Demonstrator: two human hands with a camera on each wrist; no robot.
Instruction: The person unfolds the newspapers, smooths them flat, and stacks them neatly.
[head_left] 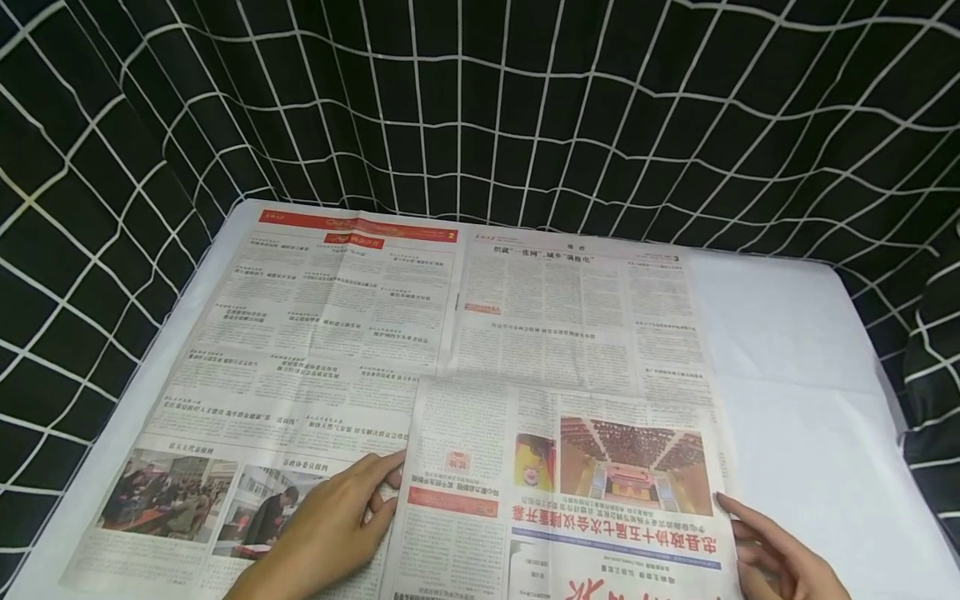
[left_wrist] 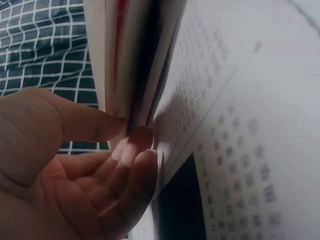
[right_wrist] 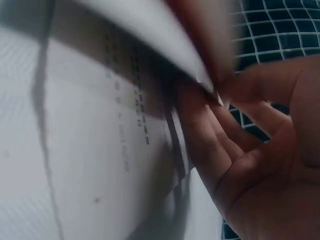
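A newspaper point(head_left: 525, 342) lies spread on the table, and its lower right portion is folded up over the page, showing a front page point(head_left: 465, 533) with large red characters upside down. My left hand point(head_left: 337, 517) pinches the left edge of this folded part; in the left wrist view, thumb and fingertips point(left_wrist: 140, 137) hold several paper layers point(left_wrist: 112, 60). At the opposite edge, my right hand point(head_left: 780, 550) holds the paper between thumb and fingers, and the right wrist view shows the raised sheet edge point(right_wrist: 200, 75) in its grip. The near end of the folded part runs out of the head view.
The white tabletop point(head_left: 810, 400) shows to the right of the newspaper and along its left side. A black cloth with a white grid point(head_left: 510, 108) rises around the table's back and sides. Printed photos point(head_left: 161, 492) fill the newspaper's near left corner.
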